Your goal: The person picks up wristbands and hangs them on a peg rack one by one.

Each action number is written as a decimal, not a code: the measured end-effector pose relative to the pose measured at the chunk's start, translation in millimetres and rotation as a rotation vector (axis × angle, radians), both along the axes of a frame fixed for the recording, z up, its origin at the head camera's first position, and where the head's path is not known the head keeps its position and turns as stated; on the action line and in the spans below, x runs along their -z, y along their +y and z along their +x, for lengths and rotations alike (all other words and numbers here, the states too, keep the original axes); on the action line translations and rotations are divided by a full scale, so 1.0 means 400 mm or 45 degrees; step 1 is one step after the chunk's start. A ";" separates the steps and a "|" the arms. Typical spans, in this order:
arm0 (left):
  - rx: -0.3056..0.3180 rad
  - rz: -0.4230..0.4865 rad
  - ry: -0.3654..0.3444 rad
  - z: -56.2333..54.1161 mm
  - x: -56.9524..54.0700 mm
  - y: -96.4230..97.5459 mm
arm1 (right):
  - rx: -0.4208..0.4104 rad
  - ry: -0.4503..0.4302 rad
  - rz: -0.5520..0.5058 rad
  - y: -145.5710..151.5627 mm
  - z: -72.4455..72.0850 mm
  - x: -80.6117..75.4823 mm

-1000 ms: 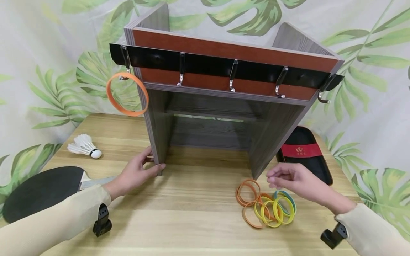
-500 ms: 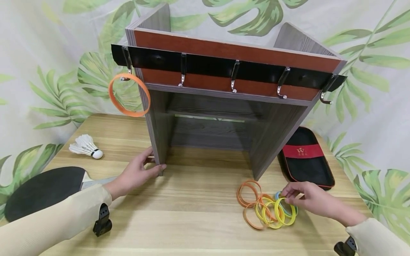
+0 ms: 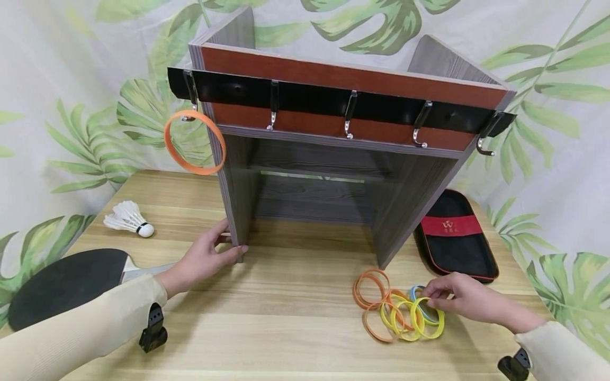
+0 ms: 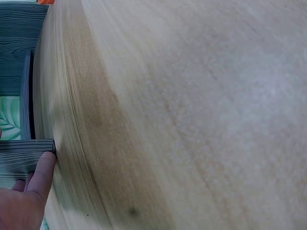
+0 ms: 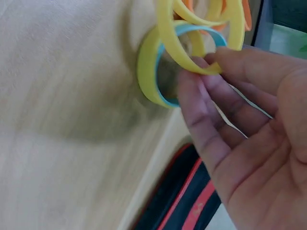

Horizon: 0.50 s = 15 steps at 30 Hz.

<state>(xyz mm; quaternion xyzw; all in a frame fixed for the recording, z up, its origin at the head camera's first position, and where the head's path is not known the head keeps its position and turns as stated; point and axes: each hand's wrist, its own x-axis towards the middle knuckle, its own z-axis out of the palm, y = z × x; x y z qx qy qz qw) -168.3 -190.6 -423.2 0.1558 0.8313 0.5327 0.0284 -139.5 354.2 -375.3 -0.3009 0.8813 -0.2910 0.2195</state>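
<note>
My left hand (image 3: 202, 262) grips the bottom front edge of the left side panel (image 3: 233, 201) of a grey wooden shelf unit, its thumb on the front edge. Off to the right, my right hand (image 3: 469, 301) pinches a yellow silicone wristband (image 5: 169, 38) between thumb and fingertips. That band is tilted up over the pile. Close by lies a wristband that is yellow outside and blue inside (image 5: 147, 67). Several orange and yellow wristbands overlap to the left of it on the table. An orange wristband (image 3: 200, 170) hangs from the leftmost hook of a black hook rail (image 3: 314, 98).
A black zip case with a red band (image 3: 457, 254) lies behind the right hand. On the left are a shuttlecock (image 3: 126, 218) and a black table tennis bat (image 3: 66, 283), its handle partly behind the left forearm. Four-sided wooden tabletop (image 3: 286, 338) lies in front.
My right hand has come down and to the right from beside the shelf's right panel to the pile, and now pinches the yellow wristband, lifting its edge slightly. The left hand stays put.
</note>
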 end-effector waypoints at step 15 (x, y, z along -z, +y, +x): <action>-0.012 -0.033 -0.022 -0.002 0.000 0.000 | -0.059 -0.399 -0.194 0.023 -0.013 -0.082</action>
